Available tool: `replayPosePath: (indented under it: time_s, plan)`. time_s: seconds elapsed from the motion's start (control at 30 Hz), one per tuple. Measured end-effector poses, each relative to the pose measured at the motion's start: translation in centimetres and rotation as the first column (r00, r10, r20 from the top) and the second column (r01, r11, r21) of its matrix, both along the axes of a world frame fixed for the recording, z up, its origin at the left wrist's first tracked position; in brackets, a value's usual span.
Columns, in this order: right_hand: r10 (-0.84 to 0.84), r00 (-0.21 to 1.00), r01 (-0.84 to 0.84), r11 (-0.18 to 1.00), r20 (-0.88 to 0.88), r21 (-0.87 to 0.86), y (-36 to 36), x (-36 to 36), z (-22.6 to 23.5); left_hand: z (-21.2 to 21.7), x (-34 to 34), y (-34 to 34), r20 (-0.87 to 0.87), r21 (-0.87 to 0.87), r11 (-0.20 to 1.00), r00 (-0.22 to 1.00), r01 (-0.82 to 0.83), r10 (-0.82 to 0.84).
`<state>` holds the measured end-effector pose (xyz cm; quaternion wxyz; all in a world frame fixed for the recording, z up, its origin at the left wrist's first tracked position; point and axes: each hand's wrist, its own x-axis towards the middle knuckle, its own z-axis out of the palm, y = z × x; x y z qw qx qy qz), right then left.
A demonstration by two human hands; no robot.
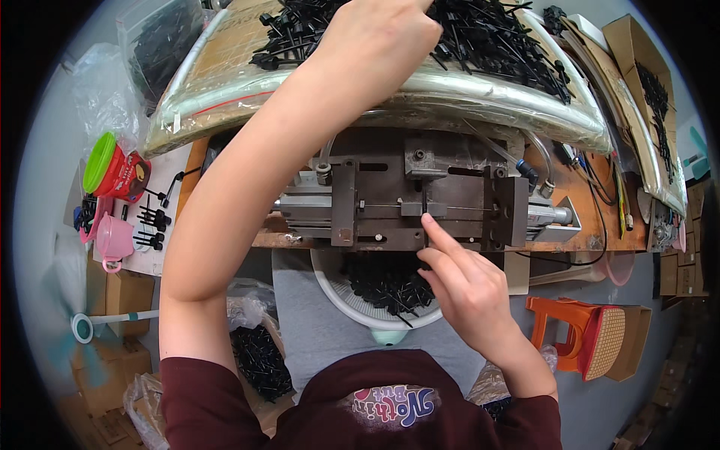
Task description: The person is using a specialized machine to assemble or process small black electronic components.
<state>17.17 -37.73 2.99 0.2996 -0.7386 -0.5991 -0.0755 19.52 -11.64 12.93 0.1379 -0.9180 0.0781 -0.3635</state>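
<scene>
1. At twelve o'clock the left hand overlaps a heap of black parts; its fingertips are out of sight, so I can't tell whether they grip;
2. near centre, toward two o'clock, a slim black part sits in the metal fixture; the right hand points its straight index finger at the near end, other fingers curled;
3. six o'clock, colourful lettering crosses the maroon shirt; toward nine, a red tub carries print.

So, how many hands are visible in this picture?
2: the left hand, partly out of view, over the black parts; the right hand at the metal fixture.
</scene>
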Motion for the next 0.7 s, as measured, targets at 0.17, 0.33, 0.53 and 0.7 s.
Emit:
replayPosePath:
  time_s: [0.17, 0.33, 0.53, 0.7]
  plan:
    - [-0.022, 0.994, 0.035, 0.992, 0.105, -0.125, 0.8, -0.1, 1.1, -0.2, 0.9, 1.3, -0.039, -0.016, 1.0, 0.999, -0.017, 0.017]
    - [-0.01, 0.982, 0.036, 0.99, 0.189, -0.134, 0.6, 0.5, 1.1, 8.8, -2.2, -1.0, -0.441, -0.897, 0.165, 0.812, -0.41, -0.382]
    - [0.042, 0.998, -0.047, 0.992, 0.047, 0.113, 2.5, 4.8, 6.4, 1.2, -8.9, -5.7, 0.124, -0.941, 0.309, 0.99, 0.139, -0.068]
    - [-0.269, 0.868, 0.196, 0.958, 0.417, 0.209, 6.4, 12.7, 13.1, -0.3, -11.8, -7.2, 0.135, -0.88, 0.448, 0.987, 0.16, -0.088]
